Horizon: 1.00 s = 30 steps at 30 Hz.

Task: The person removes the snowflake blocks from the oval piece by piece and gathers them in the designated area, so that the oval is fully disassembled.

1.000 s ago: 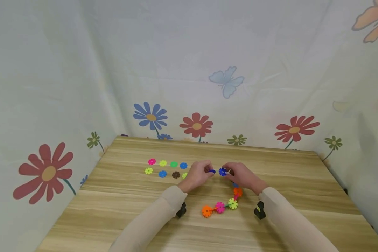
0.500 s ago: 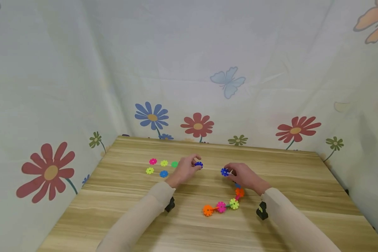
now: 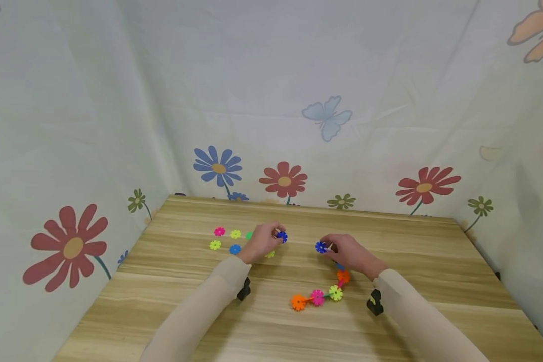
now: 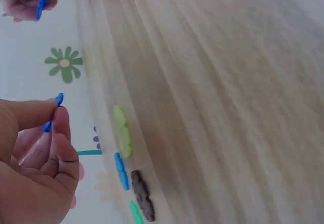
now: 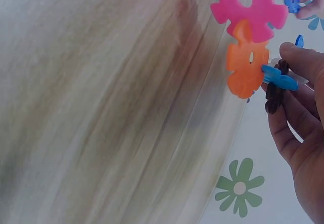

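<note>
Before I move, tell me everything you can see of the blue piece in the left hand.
The blue piece is a thin, flat disc with a notched, petal-like rim; it looks like plastic. The left hand pinches it between thumb and finger, which cover part of it. The head view shows its face, the left wrist view its slim edge. It is held up off the table, apart from the chain of linked discs. Only the hand appears to touch it, and no other piece is visibly joined to it.

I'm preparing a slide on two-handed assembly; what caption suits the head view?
Left hand pinches a dark-blue disc while the right hand holds one end of a colourful disc chain.
</note>
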Motion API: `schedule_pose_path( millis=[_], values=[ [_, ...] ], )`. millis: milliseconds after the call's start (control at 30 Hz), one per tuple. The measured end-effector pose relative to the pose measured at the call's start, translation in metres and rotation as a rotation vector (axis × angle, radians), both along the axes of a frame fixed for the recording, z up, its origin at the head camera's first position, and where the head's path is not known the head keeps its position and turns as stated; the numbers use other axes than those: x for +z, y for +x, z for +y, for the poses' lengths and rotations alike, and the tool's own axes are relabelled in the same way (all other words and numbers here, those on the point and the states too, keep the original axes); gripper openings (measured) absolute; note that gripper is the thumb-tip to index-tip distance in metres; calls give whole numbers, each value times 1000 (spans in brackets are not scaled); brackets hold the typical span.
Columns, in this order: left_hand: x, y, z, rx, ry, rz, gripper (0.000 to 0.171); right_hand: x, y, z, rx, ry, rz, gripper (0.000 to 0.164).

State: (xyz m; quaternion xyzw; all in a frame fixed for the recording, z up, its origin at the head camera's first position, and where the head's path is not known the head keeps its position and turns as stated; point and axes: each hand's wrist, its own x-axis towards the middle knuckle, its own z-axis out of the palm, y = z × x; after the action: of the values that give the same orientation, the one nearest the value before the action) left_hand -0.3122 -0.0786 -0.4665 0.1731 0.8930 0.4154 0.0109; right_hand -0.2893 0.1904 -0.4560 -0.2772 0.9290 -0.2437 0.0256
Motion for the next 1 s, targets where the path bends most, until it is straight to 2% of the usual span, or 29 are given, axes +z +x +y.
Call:
schedule_pose_path(
  millis=[167, 300, 533, 767, 1000],
  values=[
    [-7, -5, 6, 8, -82, -62, 32, 0, 0, 0, 6, 2, 3, 29],
    [-13, -7, 10, -11, -153, -55, 31, -1, -1, 0, 5, 7, 8, 29],
    [-17, -10, 13, -14, -220, -61, 30, -3, -2, 0, 10, 13, 5, 28],
    [-17, -12, 14, -35, -325, -9, 28, -1, 0, -4, 13, 9, 11, 28],
    [-18, -16, 12, -37, -354, 28, 26, -3, -3, -6, 19, 14, 20, 29]
  ],
)
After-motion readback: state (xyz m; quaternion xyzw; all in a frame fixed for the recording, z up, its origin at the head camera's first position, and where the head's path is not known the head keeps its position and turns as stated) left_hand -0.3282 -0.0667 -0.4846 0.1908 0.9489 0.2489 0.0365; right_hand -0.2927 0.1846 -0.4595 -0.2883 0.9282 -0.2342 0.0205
